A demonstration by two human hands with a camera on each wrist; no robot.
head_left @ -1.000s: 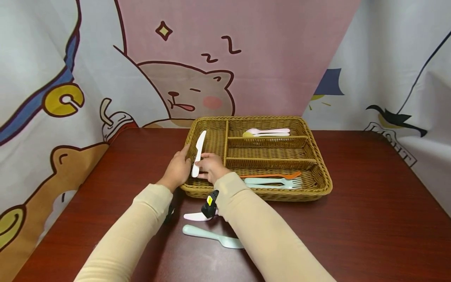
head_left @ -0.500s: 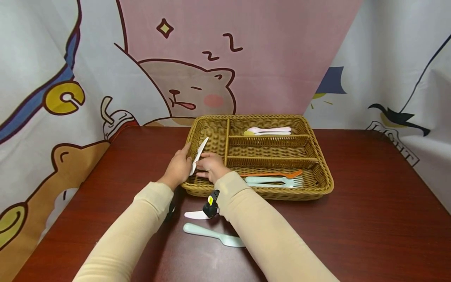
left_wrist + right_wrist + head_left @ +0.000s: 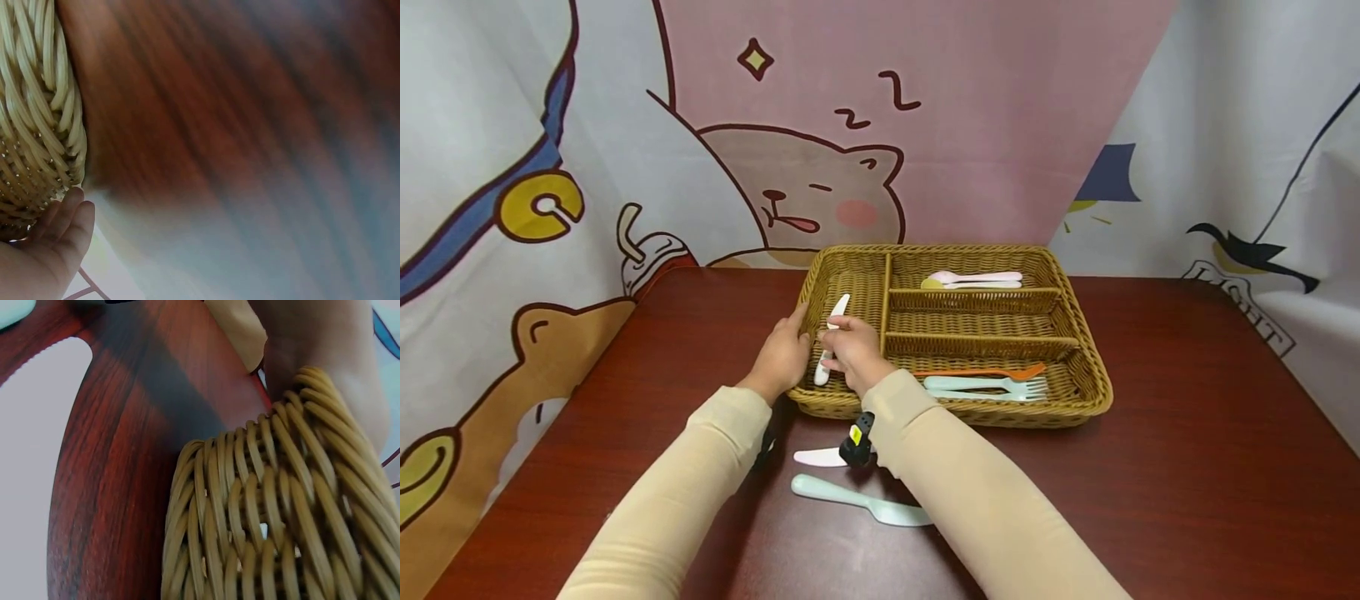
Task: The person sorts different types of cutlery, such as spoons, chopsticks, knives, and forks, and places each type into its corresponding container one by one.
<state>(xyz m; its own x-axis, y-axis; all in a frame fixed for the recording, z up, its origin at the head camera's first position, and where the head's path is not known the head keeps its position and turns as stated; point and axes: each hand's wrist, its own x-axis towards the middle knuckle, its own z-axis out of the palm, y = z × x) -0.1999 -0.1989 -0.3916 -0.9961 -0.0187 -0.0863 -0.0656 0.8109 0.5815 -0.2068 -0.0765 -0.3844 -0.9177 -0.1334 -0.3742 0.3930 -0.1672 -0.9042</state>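
A white plastic knife (image 3: 840, 305) slants along the left compartment of the wicker cutlery basket (image 3: 1080, 333), blade toward the far side. My right hand (image 3: 859, 352) reaches over the near wall and pinches the knife's middle; the fingers hide part of it. In the right wrist view, the wicker wall hides these fingertips. At the basket's left side, my left hand (image 3: 781, 358) holds the rim, thumb on top. The left wrist view catches its fingers (image 3: 67, 226) against the outer wicker.
A pale pink knife (image 3: 818, 457) and a mint knife (image 3: 835, 492) lie on the table before the basket, partly under my right arm. Pink and yellow-tipped cutlery (image 3: 981, 277) fills part of the back compartment. In the front one lie an orange utensil (image 3: 970, 372) and mint forks (image 3: 973, 384).
The white knife has dropped lower into the left compartment, turned a little, and shifted slightly right. My right fingers have moved over its middle. My left hand has stayed at the rim.
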